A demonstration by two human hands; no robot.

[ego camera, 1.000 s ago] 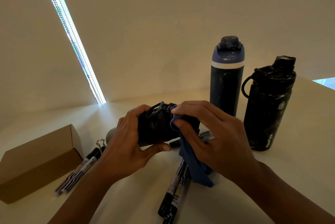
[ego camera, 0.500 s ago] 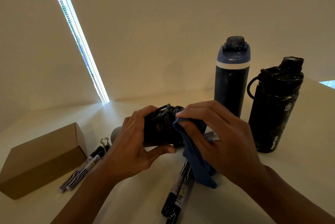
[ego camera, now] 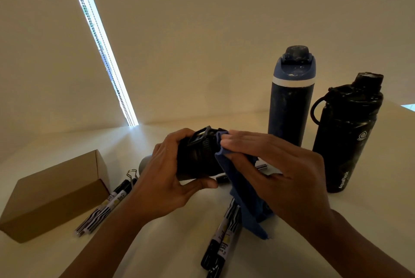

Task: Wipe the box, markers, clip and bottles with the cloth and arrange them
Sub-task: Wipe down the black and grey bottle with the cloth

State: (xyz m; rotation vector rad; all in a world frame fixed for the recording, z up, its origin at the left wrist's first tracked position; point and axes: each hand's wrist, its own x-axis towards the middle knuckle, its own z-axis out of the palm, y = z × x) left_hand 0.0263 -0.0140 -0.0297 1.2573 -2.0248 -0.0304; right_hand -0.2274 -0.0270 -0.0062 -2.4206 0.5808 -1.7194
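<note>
Bottle wipe in progress: dark bottle [ego camera: 197, 160] on its side mid-table, left hand [ego camera: 166, 185] fingers curled round it, right hand [ego camera: 285, 178] pinching blue cloth [ego camera: 247, 214] onto lid end. Tip imo: firm grip, rotate bottle bit by bit, work cloth round lid loop

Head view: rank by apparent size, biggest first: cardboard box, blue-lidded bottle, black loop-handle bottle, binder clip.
1. black loop-handle bottle
2-3. cardboard box and blue-lidded bottle: close. The bottle's base is hidden behind the right hand, so these two are unranked.
4. binder clip
</note>
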